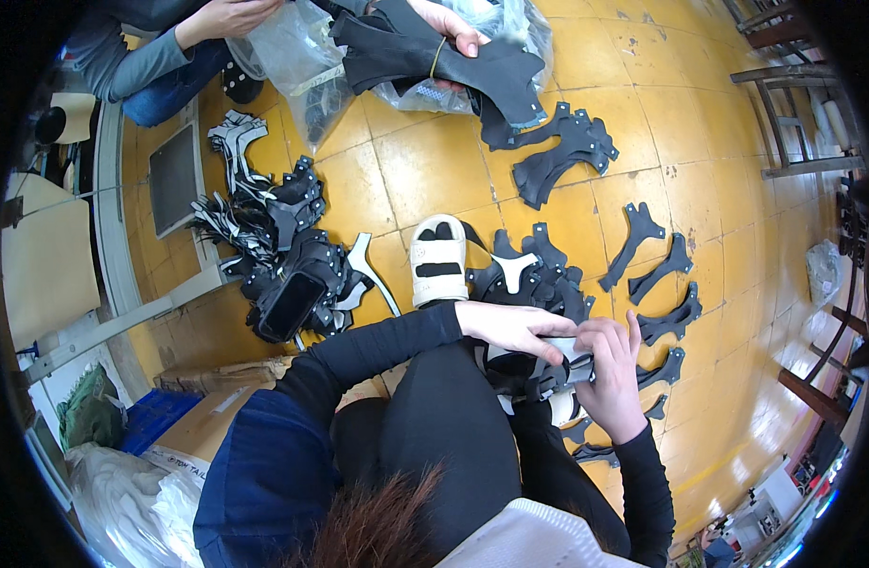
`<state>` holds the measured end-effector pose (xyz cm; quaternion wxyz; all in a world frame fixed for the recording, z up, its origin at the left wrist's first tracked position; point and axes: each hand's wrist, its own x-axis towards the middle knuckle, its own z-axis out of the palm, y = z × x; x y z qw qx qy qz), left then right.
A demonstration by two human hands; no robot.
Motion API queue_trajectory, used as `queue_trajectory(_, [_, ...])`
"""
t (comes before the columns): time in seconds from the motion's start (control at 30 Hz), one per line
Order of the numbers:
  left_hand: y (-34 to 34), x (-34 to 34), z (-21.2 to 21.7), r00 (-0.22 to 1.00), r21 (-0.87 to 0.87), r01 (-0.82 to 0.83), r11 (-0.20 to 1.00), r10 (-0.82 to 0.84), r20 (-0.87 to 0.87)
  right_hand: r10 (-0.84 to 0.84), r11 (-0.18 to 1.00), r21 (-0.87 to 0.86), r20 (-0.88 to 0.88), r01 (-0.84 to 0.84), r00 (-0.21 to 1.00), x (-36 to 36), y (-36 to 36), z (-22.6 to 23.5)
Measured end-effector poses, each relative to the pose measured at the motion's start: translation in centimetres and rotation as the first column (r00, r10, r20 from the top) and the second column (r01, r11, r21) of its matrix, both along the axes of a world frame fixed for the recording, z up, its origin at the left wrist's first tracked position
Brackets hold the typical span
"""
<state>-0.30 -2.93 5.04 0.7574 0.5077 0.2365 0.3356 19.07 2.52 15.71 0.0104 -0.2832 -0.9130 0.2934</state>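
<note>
Over my lap, my left hand [510, 328] holds a dark cut-out piece [569, 352] with a pale grey side, its fingers and thumb closed on the edge. From the other side my right hand [611, 375] grips the same piece, with one finger raised. The exact fold between the fingers is partly hidden. Beneath and beyond my hands lies a heap of black cut-out pieces [546, 254], with a white Y-shaped one [513, 273] on it. My sandalled foot [439, 260] stands to the left of that heap.
Curved black pieces [633, 246] lie in a row at the right. Another heap [297, 204], bearing a phone [292, 307], sits left beside a metal frame [132, 327]. At the top, another person's hand [444, 24] holds a banded black bundle [434, 59]. Wooden chairs [785, 123] line the right.
</note>
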Motion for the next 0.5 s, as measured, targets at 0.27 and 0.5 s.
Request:
queue_trajectory(0.27, [-0.4, 0.5, 0.2, 0.994, -0.112, 0.084, 0.99, -0.076, 0.077, 0.013, 0.995, -0.098, 0.008, -0.012, 1.0, 0.4, 0.9, 0.2])
queue_trajectory(0.5, [-0.3, 1.0, -0.4, 0.986, -0.151, 0.1, 0.983, -0.077, 0.151, -0.038, 0.998, -0.043, 0.001, 0.038, 0.999, -0.4, 0.5, 0.0])
